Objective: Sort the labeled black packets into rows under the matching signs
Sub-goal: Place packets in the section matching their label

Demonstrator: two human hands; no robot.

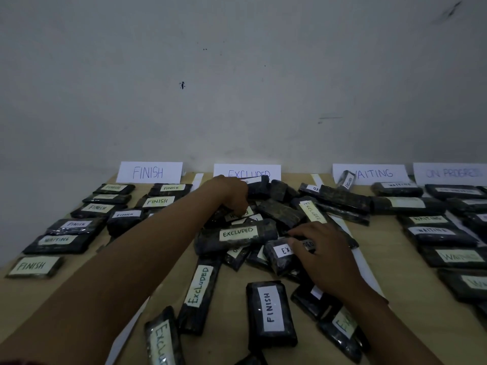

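Note:
Four paper signs stand against the wall: FINISH [149, 172], EXCLUDED [247, 171], WAITING [374, 173] and ON PROGRESS [450, 173]. A jumbled heap of black packets [279, 214] lies under the EXCLUDED sign. My left hand [232, 194] reaches deep into the heap, fingers curled down onto a packet labeled WAITING [238, 215]. My right hand [320, 250] rests on an EXCLUDED packet [280, 255] at the heap's front, fingers bent over its label. A FINISH packet [270, 313] lies nearer me. Whether either hand actually grips its packet is unclear.
FINISH packets [155, 201] form rows at left, with one WAITING packet [56, 242] among them. WAITING packets [434, 233] line up at right beside ON PROGRESS packets [458, 192]. Loose EXCLUDED packets [199, 288] lie near the wooden table's [411, 299] front.

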